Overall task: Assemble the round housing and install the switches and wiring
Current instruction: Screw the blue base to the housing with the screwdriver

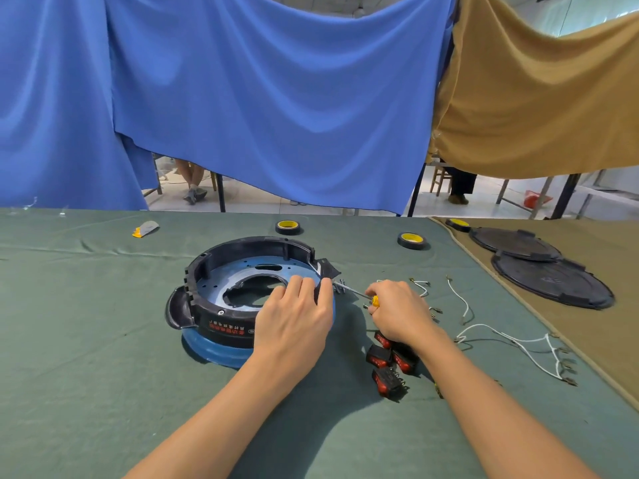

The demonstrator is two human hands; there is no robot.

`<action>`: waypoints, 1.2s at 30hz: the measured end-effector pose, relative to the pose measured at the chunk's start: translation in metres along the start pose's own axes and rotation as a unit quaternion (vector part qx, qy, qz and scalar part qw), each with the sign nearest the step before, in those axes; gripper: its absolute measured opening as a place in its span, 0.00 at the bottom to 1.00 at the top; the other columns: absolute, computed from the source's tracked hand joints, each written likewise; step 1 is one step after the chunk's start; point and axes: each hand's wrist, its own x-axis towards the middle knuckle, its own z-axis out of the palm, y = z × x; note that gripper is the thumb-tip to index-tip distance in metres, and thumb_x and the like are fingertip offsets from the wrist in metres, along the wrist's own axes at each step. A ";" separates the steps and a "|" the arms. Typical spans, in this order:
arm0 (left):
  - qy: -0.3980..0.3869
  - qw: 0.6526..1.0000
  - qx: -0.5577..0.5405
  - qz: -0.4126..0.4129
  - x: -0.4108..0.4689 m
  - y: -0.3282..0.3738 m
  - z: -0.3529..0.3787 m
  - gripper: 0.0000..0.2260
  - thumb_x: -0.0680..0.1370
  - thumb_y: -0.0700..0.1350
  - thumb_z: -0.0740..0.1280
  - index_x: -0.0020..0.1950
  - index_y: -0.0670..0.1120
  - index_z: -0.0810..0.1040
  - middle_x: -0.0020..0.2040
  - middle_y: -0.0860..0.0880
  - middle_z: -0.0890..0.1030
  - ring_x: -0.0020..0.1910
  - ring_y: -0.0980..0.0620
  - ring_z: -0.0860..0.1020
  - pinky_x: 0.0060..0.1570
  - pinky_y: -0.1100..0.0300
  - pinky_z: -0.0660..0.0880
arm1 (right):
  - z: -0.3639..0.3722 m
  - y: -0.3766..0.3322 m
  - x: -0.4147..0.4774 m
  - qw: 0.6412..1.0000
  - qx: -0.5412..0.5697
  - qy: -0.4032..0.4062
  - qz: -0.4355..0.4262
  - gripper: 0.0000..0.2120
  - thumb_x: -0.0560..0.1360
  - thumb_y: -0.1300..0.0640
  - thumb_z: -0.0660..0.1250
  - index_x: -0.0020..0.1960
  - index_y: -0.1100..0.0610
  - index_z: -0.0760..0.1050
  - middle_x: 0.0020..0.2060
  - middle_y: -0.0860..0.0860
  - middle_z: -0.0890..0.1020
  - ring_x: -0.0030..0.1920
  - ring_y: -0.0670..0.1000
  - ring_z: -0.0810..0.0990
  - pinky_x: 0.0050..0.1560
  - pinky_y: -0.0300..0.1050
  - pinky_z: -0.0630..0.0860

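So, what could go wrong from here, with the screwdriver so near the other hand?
The screwdriver tip points at the left hand gripping the round housing; a slip might jab its fingers. The right hand has its wrist just above the red switches and may knock them.

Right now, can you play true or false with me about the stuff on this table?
1. The right hand holds a screwdriver with a yellow handle. True.
2. The red switches are already fitted in the round housing. False: they lie on the green cloth beside the right wrist.
3. The left hand holds the round housing's rim. True.
4. The white wires are wrapped round the housing. False: they lie loose on the cloth to its right.
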 end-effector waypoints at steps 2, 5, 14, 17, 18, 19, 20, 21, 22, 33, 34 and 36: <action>0.013 1.000 0.000 0.014 0.001 -0.002 0.000 0.26 0.64 0.53 0.80 0.56 0.42 0.81 0.37 0.48 0.78 0.38 0.46 0.77 0.34 0.55 0.72 | -0.003 0.002 -0.002 1.000 -0.019 -0.010 0.012 0.12 0.75 0.63 0.63 0.55 0.55 0.79 0.54 0.56 0.81 0.54 0.61 0.78 0.43 0.48 0.71; 0.012 1.000 -0.009 0.003 0.000 0.002 -0.002 0.30 0.61 0.58 0.80 0.54 0.42 0.80 0.39 0.46 0.77 0.40 0.44 0.76 0.37 0.52 0.71 | -0.014 0.008 -0.002 0.998 0.031 -0.008 0.049 0.11 0.76 0.62 0.62 0.54 0.56 0.79 0.54 0.56 0.80 0.54 0.61 0.78 0.50 0.51 0.76; -0.009 0.999 0.006 -0.050 0.000 0.018 0.001 0.32 0.57 0.51 0.82 0.58 0.41 0.80 0.37 0.46 0.78 0.36 0.44 0.76 0.38 0.52 0.71 | -0.031 -0.003 -0.012 0.851 0.499 -0.098 0.130 0.05 0.76 0.66 0.66 0.51 0.65 0.74 0.34 0.56 0.80 0.22 0.47 0.62 0.24 0.39 0.60; -0.007 0.999 0.004 -0.038 0.002 0.017 0.003 0.34 0.58 0.55 0.82 0.58 0.41 0.80 0.39 0.45 0.80 0.37 0.44 0.78 0.38 0.52 0.73 | -0.031 -0.005 -0.013 0.837 0.520 -0.114 0.127 0.07 0.77 0.66 0.64 0.54 0.68 0.72 0.42 0.59 0.85 0.22 0.47 0.62 0.22 0.39 0.61; -0.008 0.999 0.003 -0.034 0.004 0.017 0.003 0.34 0.58 0.56 0.82 0.58 0.41 0.80 0.39 0.45 0.80 0.37 0.44 0.78 0.38 0.52 0.74 | -0.030 -0.005 -0.013 0.833 0.525 -0.119 0.129 0.07 0.77 0.66 0.63 0.54 0.67 0.72 0.42 0.58 0.85 0.22 0.47 0.62 0.22 0.39 0.61; -0.008 0.999 0.003 -0.031 0.005 0.018 0.004 0.34 0.59 0.57 0.82 0.59 0.42 0.80 0.40 0.45 0.80 0.38 0.44 0.78 0.38 0.53 0.74 | -0.029 -0.005 -0.012 0.828 0.530 -0.123 0.131 0.07 0.78 0.65 0.63 0.54 0.67 0.71 0.41 0.58 0.85 0.21 0.47 0.62 0.22 0.39 0.61; -0.010 1.000 0.000 -0.028 0.007 0.019 0.004 0.34 0.59 0.57 0.81 0.59 0.42 0.80 0.40 0.45 0.80 0.39 0.45 0.78 0.38 0.52 0.74 | -0.029 -0.005 -0.011 0.823 0.537 -0.126 0.134 0.05 0.78 0.65 0.63 0.53 0.66 0.71 0.42 0.59 0.85 0.21 0.47 0.61 0.22 0.38 0.61; -0.013 1.000 -0.004 -0.026 0.008 0.021 0.004 0.33 0.60 0.57 0.81 0.59 0.42 0.79 0.40 0.45 0.80 0.39 0.44 0.78 0.38 0.52 0.74 | -0.027 -0.005 -0.010 0.820 0.540 -0.127 0.140 0.04 0.78 0.65 0.63 0.52 0.64 0.71 0.43 0.61 0.85 0.20 0.46 0.61 0.22 0.37 0.61; -0.017 1.000 -0.007 -0.025 0.009 0.023 0.004 0.33 0.61 0.56 0.81 0.60 0.42 0.79 0.40 0.45 0.80 0.39 0.44 0.78 0.38 0.52 0.74 | -0.026 -0.005 -0.009 0.819 0.540 -0.127 0.148 0.02 0.78 0.65 0.63 0.51 0.63 0.70 0.45 0.64 0.84 0.19 0.46 0.61 0.22 0.37 0.61; -0.051 0.996 -0.001 -0.067 0.006 0.015 -0.001 0.34 0.59 0.56 0.82 0.60 0.43 0.80 0.38 0.45 0.80 0.36 0.46 0.78 0.31 0.55 0.72 | -0.030 -0.006 -0.010 0.796 0.555 -0.145 0.191 0.03 0.77 0.67 0.60 0.45 0.66 0.72 0.40 0.63 0.82 0.19 0.44 0.61 0.24 0.38 0.63; -0.054 0.996 0.001 -0.066 0.005 0.012 -0.001 0.34 0.60 0.57 0.82 0.60 0.43 0.80 0.39 0.45 0.80 0.37 0.46 0.78 0.31 0.54 0.73 | -0.030 -0.008 -0.011 0.796 0.554 -0.148 0.191 0.03 0.77 0.67 0.60 0.46 0.67 0.72 0.42 0.64 0.82 0.19 0.44 0.61 0.24 0.38 0.62; -0.053 0.997 0.005 -0.060 0.001 0.005 -0.001 0.34 0.59 0.57 0.82 0.60 0.42 0.80 0.38 0.46 0.80 0.36 0.46 0.78 0.30 0.54 0.73 | -0.030 -0.013 -0.013 0.792 0.558 -0.155 0.191 0.04 0.78 0.68 0.59 0.47 0.67 0.71 0.44 0.65 0.82 0.20 0.44 0.61 0.24 0.39 0.62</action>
